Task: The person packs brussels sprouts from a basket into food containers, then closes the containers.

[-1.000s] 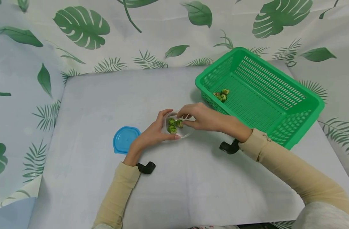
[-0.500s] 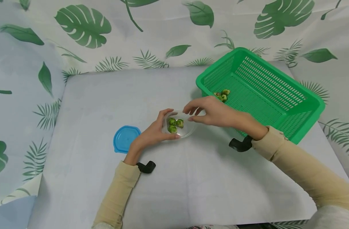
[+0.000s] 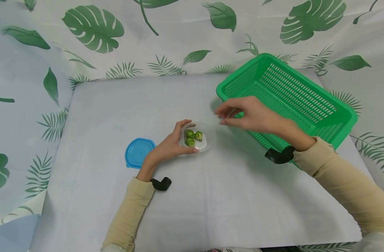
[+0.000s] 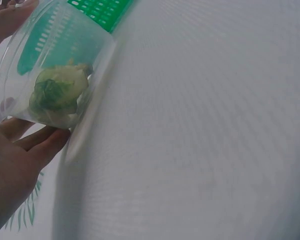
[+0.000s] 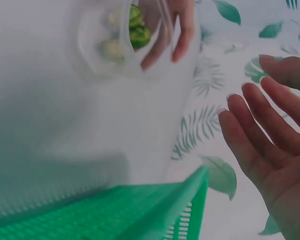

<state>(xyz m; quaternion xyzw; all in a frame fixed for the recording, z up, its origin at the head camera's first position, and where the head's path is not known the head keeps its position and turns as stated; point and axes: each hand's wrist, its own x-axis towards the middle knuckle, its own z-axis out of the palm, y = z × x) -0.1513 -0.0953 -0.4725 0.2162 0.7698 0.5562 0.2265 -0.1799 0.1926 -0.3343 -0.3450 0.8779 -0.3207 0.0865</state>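
My left hand (image 3: 168, 146) grips a clear plastic container (image 3: 208, 140) by its left side, thumb at the near edge and fingers at the far edge. Three Brussels sprouts (image 3: 190, 142) lie inside it, clustered to the left. Through the wall in the left wrist view, a sprout (image 4: 60, 95) shows near the container's bottom. My right hand (image 3: 251, 113) hovers over the near-left corner of a green slotted basket (image 3: 308, 87). Nothing is between its fingers, which look relaxed and apart in the right wrist view. It hides most of the basket's left corner.
A blue lid (image 3: 139, 153) lies flat on the white table covering (image 3: 179, 206), left of the container. The basket takes up the back right of the table. Leaf-printed sheets (image 3: 166, 38) rise behind and at the sides.
My right hand has let go of a sprout in the container and moved right and up to the basket. The left hand and the container have stayed in place.
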